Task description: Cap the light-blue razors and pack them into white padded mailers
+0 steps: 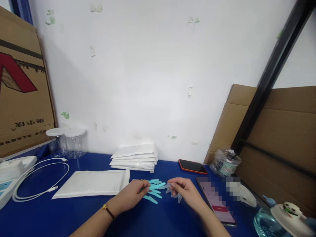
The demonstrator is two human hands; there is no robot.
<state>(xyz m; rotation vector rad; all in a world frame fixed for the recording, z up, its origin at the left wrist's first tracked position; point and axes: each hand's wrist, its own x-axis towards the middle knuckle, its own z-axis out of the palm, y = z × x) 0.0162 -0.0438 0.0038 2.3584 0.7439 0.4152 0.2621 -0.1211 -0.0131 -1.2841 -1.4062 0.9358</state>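
Observation:
My left hand (134,194) is closed, thumb against fingers, around the end of a slim turquoise plastic stick (157,186) that points right. Several more turquoise sticks (151,199) of the same flat, tapered shape lie fanned out on the blue table beneath it. To their right, my right hand (185,191) pinches a small translucent plastic piece (169,186) close to the held stick's tip. More translucent pieces (179,198) lie under those fingers, partly hidden by them. Whether the stick and the pinched piece touch, I cannot tell.
Behind my left hand lie a white padded envelope (91,183) and a stack of envelopes (134,158). Clear jars (75,144), a white cable (66,169) and a power strip (14,174) are left. Rightward are two phones (192,166), a wrapped cup (225,162) and a panda-topped bottle (278,219).

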